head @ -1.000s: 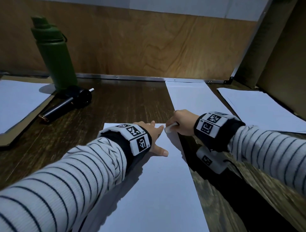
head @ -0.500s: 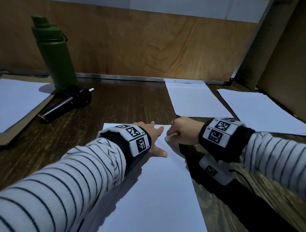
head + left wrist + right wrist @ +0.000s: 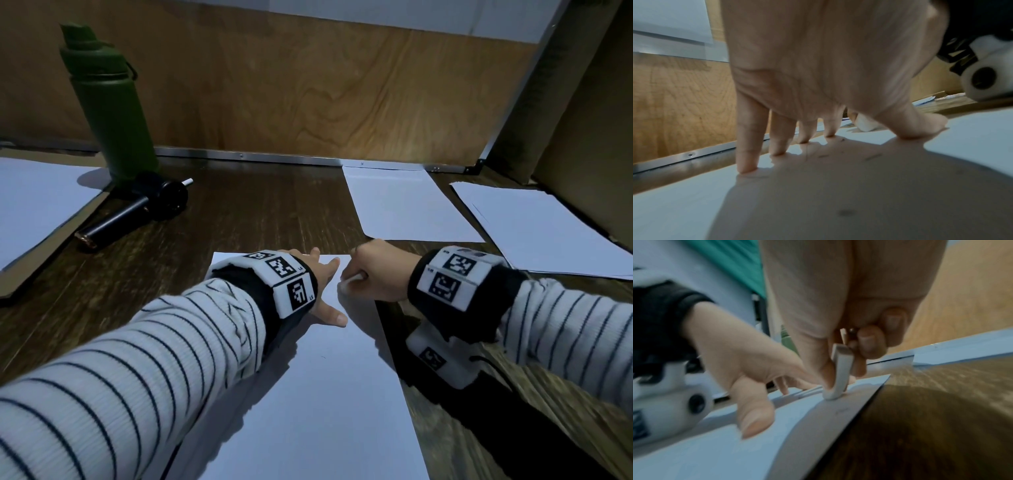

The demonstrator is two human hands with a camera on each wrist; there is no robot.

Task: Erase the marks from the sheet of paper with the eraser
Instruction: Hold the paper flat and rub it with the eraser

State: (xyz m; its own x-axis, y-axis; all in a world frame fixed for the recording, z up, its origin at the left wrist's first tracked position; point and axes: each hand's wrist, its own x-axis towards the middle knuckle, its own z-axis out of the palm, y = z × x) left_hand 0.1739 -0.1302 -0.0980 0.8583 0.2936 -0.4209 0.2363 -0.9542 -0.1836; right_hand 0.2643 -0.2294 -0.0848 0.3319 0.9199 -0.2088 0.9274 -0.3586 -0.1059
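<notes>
A white sheet of paper (image 3: 318, 394) lies on the dark wooden table in front of me. My left hand (image 3: 317, 284) presses flat on its far end, fingers spread and straight (image 3: 777, 141). My right hand (image 3: 373, 270) pinches a white eraser (image 3: 840, 374) between thumb and fingers, its lower end pressed on the paper near the far right corner. The eraser (image 3: 347, 282) shows in the head view just right of my left fingertips. Faint short pencil marks (image 3: 872, 157) lie on the sheet under my left palm.
A green bottle (image 3: 109, 113) stands at the back left beside a black cylindrical tool (image 3: 137, 212). More white sheets lie at far left (image 3: 37, 209), back centre (image 3: 411, 205) and right (image 3: 541, 229). A wooden wall (image 3: 308, 96) closes the back; a cardboard panel (image 3: 589, 120) stands right.
My right hand with the eraser has slid toward me and slightly left along the sheet's far right corner. The left hand has stayed pressed on the paper.
</notes>
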